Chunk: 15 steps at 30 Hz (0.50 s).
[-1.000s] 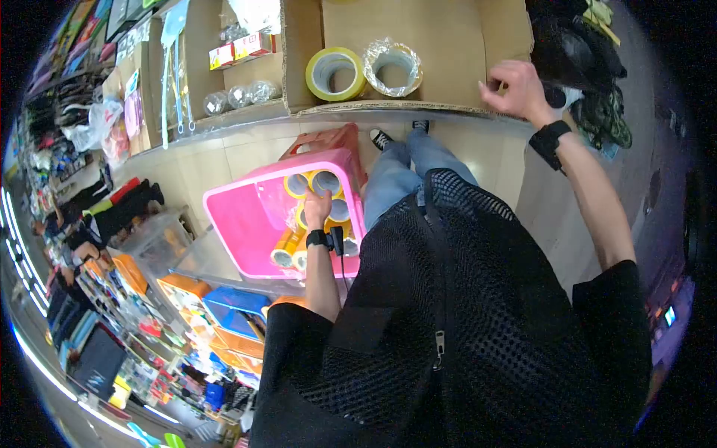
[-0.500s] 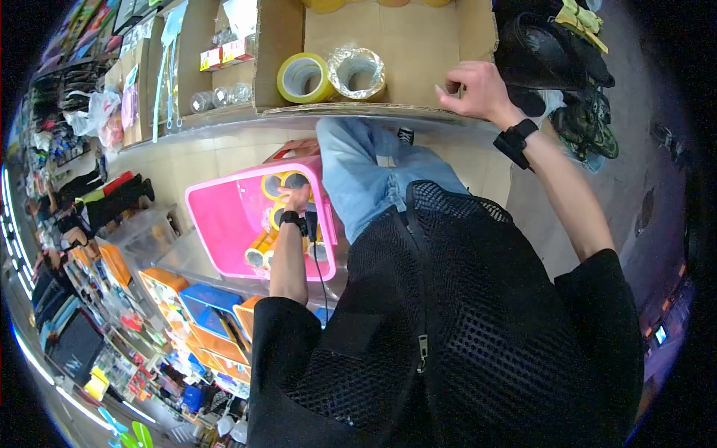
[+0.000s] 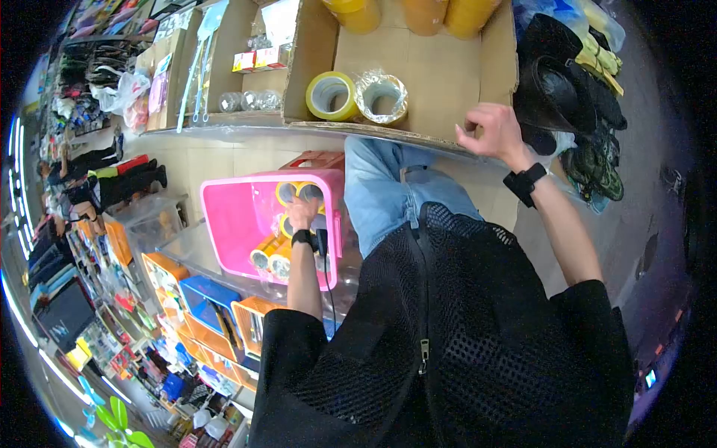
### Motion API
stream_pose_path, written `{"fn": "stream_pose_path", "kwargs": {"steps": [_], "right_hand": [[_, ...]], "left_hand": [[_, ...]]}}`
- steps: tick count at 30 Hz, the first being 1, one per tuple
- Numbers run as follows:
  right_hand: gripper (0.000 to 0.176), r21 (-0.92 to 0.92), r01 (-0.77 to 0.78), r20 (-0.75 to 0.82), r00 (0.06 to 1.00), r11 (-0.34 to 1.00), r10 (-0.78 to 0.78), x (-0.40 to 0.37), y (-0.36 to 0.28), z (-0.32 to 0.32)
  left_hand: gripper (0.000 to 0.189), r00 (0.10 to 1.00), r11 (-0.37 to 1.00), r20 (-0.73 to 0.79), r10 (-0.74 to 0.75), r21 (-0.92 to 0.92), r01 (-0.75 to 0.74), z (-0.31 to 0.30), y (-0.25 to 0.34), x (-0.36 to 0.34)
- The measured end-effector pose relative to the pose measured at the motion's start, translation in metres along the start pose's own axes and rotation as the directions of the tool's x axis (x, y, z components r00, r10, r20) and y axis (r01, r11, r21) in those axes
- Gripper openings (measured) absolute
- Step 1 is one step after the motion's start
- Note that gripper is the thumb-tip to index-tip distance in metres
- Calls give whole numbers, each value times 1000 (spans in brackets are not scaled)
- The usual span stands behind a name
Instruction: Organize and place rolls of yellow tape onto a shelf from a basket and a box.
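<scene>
My left hand (image 3: pixel 302 213) reaches into a pink plastic basket (image 3: pixel 228 224), its fingers apart over rolls of tape. One yellow roll of tape (image 3: pixel 285 193) lies by its fingertips, and more rolls lie below it, partly hidden by the hand. My right hand (image 3: pixel 493 133) is curled into a loose fist at the front rim of a cardboard box (image 3: pixel 433 82); nothing shows in it. Inside that box, near the front left, a clear yellow roll of tape (image 3: pixel 318 106) stands beside a roll in crinkled wrap (image 3: pixel 399 101).
Stacked orange-yellow tape (image 3: pixel 422 15) fills part of the box's back. Left of it, another compartment holds small red-and-white boxes (image 3: pixel 265 60) and clear round items. Black bags (image 3: pixel 553 82) lie at right. Orange and blue bins (image 3: pixel 209 302) stand at lower left.
The view has shifted, so the box and basket appear lower and further right, with more stacked tape showing. My left hand stays among the rolls; my right hand stays curled at the box rim.
</scene>
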State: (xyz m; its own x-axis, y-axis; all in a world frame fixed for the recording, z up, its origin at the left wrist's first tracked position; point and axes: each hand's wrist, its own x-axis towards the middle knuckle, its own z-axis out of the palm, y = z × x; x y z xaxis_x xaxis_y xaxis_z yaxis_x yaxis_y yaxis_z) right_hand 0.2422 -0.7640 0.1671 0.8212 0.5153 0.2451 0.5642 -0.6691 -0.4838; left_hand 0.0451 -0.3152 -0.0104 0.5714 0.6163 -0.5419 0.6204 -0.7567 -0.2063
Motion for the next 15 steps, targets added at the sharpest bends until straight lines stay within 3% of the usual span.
{"fn": "stream_pose_path", "kwargs": {"steps": [1, 3, 4, 5, 7, 9, 11, 12, 15], "right_hand": [[30, 4, 14, 9, 1000, 1000, -14, 3, 1, -1], [30, 0, -21, -13, 1000, 1000, 21, 2, -1, -2], [29, -1, -43, 11, 999, 999, 43, 2, 0, -2], [29, 1, -33, 14, 999, 999, 33, 3, -1, -4], [24, -5, -36, 19, 999, 999, 36, 2, 1, -3], [27, -10, -13, -3, 1000, 1000, 13, 9, 4, -4], [27, -37, -2, 15, 1000, 999, 3, -2, 6, -1], [27, -46, -34, 42, 998, 998, 36, -5, 8, 0], [28, -21, -42, 31, 999, 999, 43, 0, 3, -3]], "left_hand": [[61, 1000, 1000, 5, -14, -9, 14, -31, 16, -28], [49, 932, 893, -305, 196, -337, -298, -62, 34, -58], [38, 916, 858, -248, 314, -339, -386, -64, 44, -53], [38, 919, 859, -250, 305, -344, -378, -65, 58, -47], [42, 917, 860, -24, 397, -339, -381, -68, 95, -40], [43, 852, 790, -189, 488, -320, -523, 1, 111, 9], [51, 875, 908, 246, 417, -161, -388, -38, 142, -16], [55, 837, 910, 359, 414, -159, -382, -36, 150, -10], [39, 739, 777, 239, 630, -188, -601, -11, 146, -1]]}}
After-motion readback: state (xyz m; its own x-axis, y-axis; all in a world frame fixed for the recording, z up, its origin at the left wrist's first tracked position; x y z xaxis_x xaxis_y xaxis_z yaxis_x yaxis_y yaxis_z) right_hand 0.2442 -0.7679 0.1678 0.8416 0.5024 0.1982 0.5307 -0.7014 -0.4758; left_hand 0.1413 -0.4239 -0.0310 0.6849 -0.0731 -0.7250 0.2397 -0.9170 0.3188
